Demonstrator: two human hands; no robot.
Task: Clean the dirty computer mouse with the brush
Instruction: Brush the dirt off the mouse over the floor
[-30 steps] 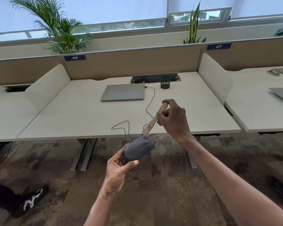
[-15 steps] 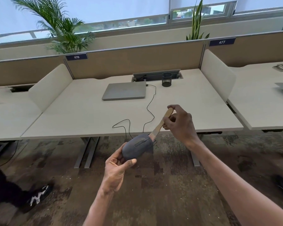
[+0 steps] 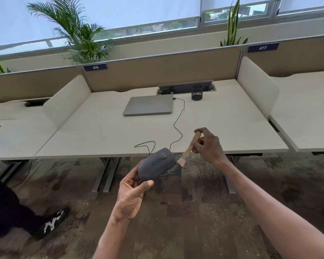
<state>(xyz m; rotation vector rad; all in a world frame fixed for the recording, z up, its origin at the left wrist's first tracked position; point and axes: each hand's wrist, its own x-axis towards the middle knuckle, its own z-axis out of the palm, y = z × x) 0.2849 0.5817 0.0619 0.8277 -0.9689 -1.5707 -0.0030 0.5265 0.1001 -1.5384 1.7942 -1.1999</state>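
A dusty grey computer mouse is held in the air in front of the desk edge, above the carpet. My left hand grips it from below, thumb on its near end. Its black cable runs up over the desk to the laptop. My right hand pinches the wooden handle of a small brush. The brush slants down to the left, and its pale bristles touch the mouse's right side.
A closed grey laptop and a black mesh pen cup stand at the back of the beige desk. Partition panels flank the desk. A person's black shoe is on the carpet at lower left.
The brush has swept from the mouse's far end down along its right side. My left hand has tilted the mouse slightly. The view has shifted a little.
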